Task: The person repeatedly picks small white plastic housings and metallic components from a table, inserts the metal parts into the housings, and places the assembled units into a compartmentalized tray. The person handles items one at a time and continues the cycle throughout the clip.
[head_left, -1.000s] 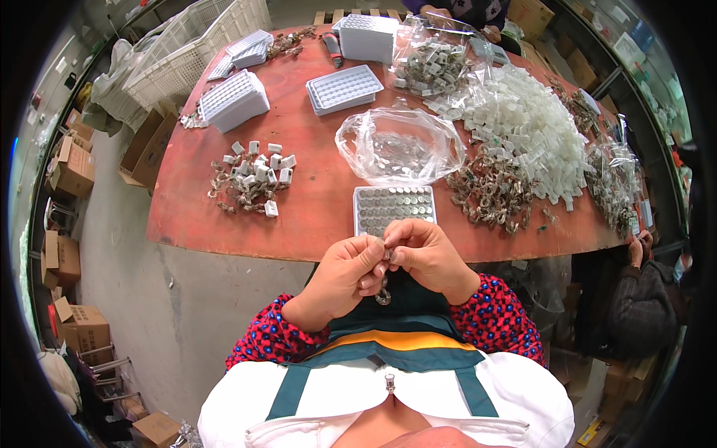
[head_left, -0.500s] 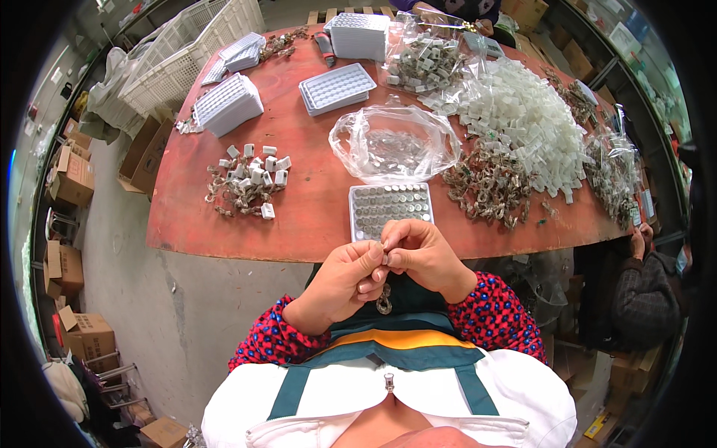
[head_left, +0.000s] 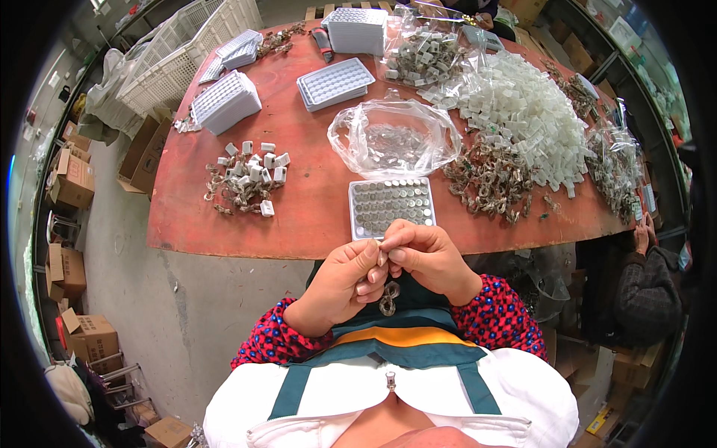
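Close to the table's near edge, my left hand (head_left: 345,278) and my right hand (head_left: 427,261) meet fingertip to fingertip, both closed in a pinch. From between them hangs a small coiled wire lead (head_left: 388,299); the piece at its end is hidden by my fingers. Just beyond my fingertips lies a white tray (head_left: 354,218) with rows of small round silvery discs (head_left: 388,201). Behind the tray sits an open clear plastic bag (head_left: 346,153) with more flat, shiny pieces inside.
To the left lies a pile of wire leads with white blocks (head_left: 250,175). At right are loose coiled leads (head_left: 489,183) and a heap of translucent caps (head_left: 526,112). White trays (head_left: 336,84) are stacked farther back. Another person's hands (head_left: 642,233) are at the right edge.
My hands stay pinched together in nearly the same place. The hanging coiled lead has swung slightly and shows more of its loop. The view has shifted a little.
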The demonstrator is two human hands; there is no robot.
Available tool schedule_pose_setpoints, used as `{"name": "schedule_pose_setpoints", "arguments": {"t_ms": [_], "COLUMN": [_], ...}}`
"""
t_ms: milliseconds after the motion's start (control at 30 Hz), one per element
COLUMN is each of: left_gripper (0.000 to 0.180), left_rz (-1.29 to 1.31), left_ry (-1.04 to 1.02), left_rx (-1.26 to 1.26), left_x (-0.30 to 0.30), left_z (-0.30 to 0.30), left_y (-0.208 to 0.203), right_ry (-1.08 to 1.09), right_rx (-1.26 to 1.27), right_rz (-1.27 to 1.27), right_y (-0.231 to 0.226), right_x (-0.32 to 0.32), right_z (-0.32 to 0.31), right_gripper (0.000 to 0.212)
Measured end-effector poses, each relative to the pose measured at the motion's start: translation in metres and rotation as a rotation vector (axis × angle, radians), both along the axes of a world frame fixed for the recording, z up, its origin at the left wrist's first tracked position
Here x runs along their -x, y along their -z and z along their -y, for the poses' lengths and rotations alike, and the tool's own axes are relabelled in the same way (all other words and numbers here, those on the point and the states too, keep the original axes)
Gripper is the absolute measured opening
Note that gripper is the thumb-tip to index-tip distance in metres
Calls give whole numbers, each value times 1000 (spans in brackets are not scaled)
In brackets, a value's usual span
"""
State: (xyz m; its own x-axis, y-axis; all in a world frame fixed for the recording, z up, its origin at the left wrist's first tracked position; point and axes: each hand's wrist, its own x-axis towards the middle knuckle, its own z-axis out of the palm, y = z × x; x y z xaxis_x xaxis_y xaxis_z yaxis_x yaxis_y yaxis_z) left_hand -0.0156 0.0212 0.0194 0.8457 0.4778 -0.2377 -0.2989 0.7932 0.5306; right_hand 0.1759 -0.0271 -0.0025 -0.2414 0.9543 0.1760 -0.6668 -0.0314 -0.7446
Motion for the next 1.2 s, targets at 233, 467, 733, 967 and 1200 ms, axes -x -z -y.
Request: {"name": "schedule_pose_setpoints", "arguments": {"t_ms": [233,467,733,967,1200], "left_gripper": [31,29,31,33,24], "left_rz": [-27,-76,-47,1,-401], "left_ry": [-81,-75,-79,-69,-393], "left_rx": [-76,-115,-67,-31,-779], "left_x": [-2,-3,-3,-4,-7], "left_z": [3,6,5,4,11], "left_y": [2,2,1,8,14], "right_ry": [81,74,72,83,358], "right_rx": [122,137,132,91,-112], "right_rz": [170,122,109,56,582], "right_y": [-11,-14,-10,-3,-12], "right_x": [5,5,6,8,4], "right_z": [5,4,4,4,5], "right_gripper": [13,14,14,14,18]}}
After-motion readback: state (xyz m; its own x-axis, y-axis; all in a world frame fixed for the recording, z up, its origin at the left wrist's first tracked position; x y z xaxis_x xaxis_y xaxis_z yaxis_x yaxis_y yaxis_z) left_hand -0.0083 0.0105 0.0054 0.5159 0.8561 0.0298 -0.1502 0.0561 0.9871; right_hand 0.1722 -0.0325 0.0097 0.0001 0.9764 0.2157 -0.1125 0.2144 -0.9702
